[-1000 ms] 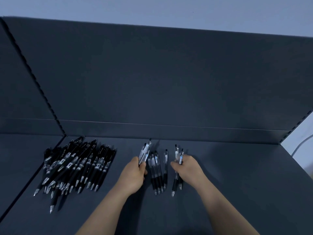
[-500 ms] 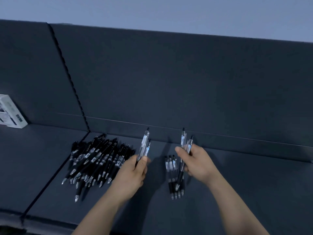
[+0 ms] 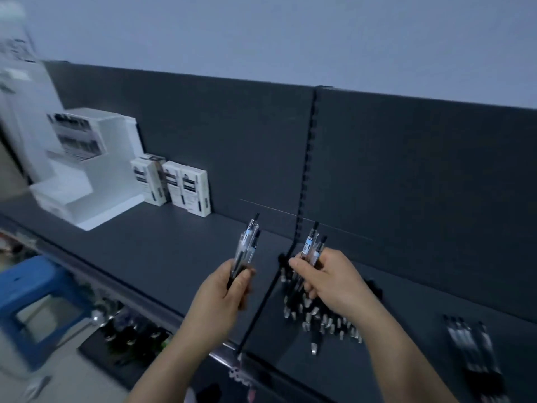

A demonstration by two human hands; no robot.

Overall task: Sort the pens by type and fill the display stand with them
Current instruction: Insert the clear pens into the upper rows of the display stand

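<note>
A pale blue-grey wall fills twelve o'clock above a dark grey shelving back panel, which is split by a slotted upright. At eight o'clock, a blue plastic stool stands on a pale floor. The light is dim.

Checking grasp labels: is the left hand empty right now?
No, the left hand grips a small bunch of clear-barrelled pens that stick up past its fingers.

Single camera, worn on head, sat above shelf front edge, looked forward and down. Aimed half-left along shelf; frame tilted, back panel top sloped down toward right. Very near left hand and right hand, each gripping pens, filling lower centre, forearms cut by bottom edge. White display stand far left, blurred. Floor visible below shelf front, lower left.
</note>
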